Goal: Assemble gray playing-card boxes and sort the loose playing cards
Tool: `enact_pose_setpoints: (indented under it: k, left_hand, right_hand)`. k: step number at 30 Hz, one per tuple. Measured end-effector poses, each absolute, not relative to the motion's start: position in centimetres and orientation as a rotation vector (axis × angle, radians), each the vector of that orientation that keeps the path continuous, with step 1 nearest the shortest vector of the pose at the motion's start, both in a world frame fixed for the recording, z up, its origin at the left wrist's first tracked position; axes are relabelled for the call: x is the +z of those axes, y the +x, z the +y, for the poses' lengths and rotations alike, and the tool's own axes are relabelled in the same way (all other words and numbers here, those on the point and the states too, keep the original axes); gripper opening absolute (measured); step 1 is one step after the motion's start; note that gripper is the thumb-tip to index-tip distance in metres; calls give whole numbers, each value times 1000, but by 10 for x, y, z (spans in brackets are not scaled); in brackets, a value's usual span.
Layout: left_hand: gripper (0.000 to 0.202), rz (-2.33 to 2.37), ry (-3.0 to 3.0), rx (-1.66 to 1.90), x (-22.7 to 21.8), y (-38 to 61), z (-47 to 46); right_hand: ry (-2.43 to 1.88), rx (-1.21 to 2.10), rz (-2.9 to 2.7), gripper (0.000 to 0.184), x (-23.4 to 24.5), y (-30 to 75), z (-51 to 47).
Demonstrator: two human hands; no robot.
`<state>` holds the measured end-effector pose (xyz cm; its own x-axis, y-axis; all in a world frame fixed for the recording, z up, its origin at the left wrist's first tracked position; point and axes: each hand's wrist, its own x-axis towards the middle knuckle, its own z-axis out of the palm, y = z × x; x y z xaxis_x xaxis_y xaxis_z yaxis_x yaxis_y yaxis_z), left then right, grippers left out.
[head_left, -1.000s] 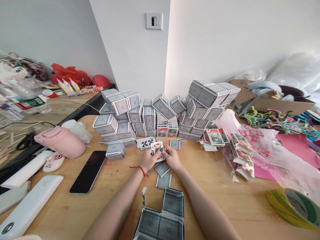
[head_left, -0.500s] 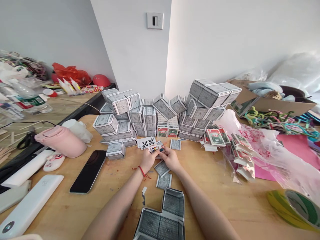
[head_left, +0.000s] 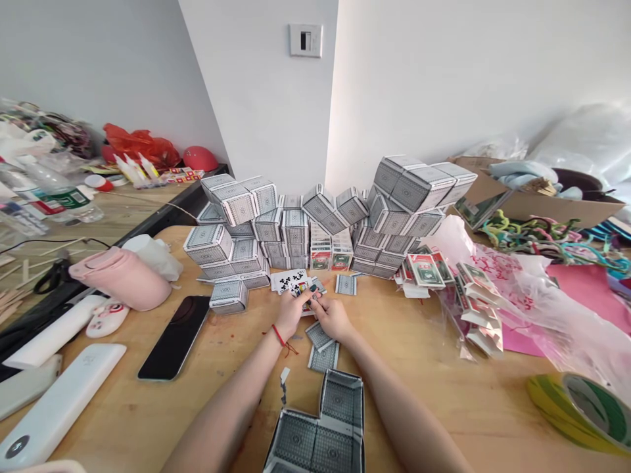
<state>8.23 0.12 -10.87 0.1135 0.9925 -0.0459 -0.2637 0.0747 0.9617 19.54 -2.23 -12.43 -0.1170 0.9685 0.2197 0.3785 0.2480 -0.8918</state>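
Both hands meet at the middle of the table, closed around a playing card [head_left: 296, 289] shown face up. My left hand [head_left: 292, 311], with a red string bracelet at the wrist, pinches it from the left. From the right, my right hand [head_left: 332, 316] has its fingers pressed at the card's edge, their tips partly hidden. Just behind lies a ten of clubs [head_left: 290, 278] among other loose cards. Below the hands, patterned card backs [head_left: 323, 357] lie on the table. Nearest me stands a block shape made of folded cards [head_left: 315, 440].
Stacked folded-card cubes [head_left: 296, 230] line the back by the wall. Card boxes [head_left: 426, 270] and crumpled plastic [head_left: 532, 309] lie to the right, with a tape roll [head_left: 582, 410] in front. At left are a phone [head_left: 175, 338], a pink bottle [head_left: 121, 277] and a white power bank [head_left: 64, 404].
My hands have shifted slightly left and turned a little, the fingers changing position on the card. The cubes and other things stay where they were.
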Motion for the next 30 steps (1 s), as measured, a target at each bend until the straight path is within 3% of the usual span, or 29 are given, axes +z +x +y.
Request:
enact_pose_setpoints:
  k: [15,22,30]
  left_hand:
    - [21,1077,1113,1331,-119,78,11]
    - [17,1202,1277,1326,-125,75,12]
    - [13,1251,1383,1326,-118,76,7]
  right_hand:
    - [-1276,1108,-1416,47,-128,199,-18]
    - [-1200,1130,-1267,28,-127,197,-17]
    - [-1112,1080,-1174,23,-127,200,-13]
